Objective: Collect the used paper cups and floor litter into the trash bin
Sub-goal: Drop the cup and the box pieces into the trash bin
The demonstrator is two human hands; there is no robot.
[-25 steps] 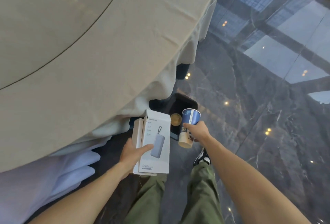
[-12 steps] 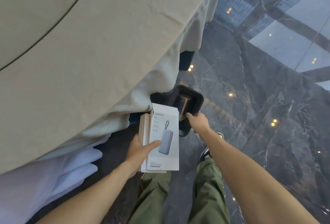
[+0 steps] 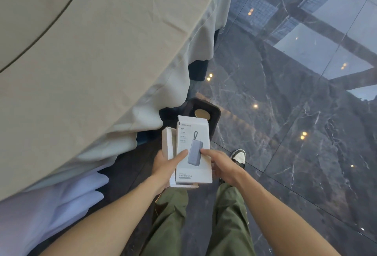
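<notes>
A black trash bin [image 3: 216, 113] stands on the floor at the tablecloth's edge, with a paper cup [image 3: 202, 113] lying inside it, its round end showing. Just in front of the bin I hold a white power-bank box [image 3: 193, 166] with an open top flap. My left hand [image 3: 166, 166] grips the box from its left side, thumb across the front. My right hand [image 3: 221, 165] touches its right edge, forefinger on the printed face. A second white piece [image 3: 168, 143] of the box sits behind it on the left.
A large round table under a beige cloth [image 3: 91, 62] fills the left; white fabric [image 3: 51, 204] hangs below it. Glossy dark marble floor [image 3: 285, 123] stretches to the right. My green trousers [image 3: 228, 221] and one shoe [image 3: 238, 157] are below the hands.
My right hand held a blue paper cup, dropped it into the bin, then came back to the box. The left hand kept holding the box and raised it toward the bin.
</notes>
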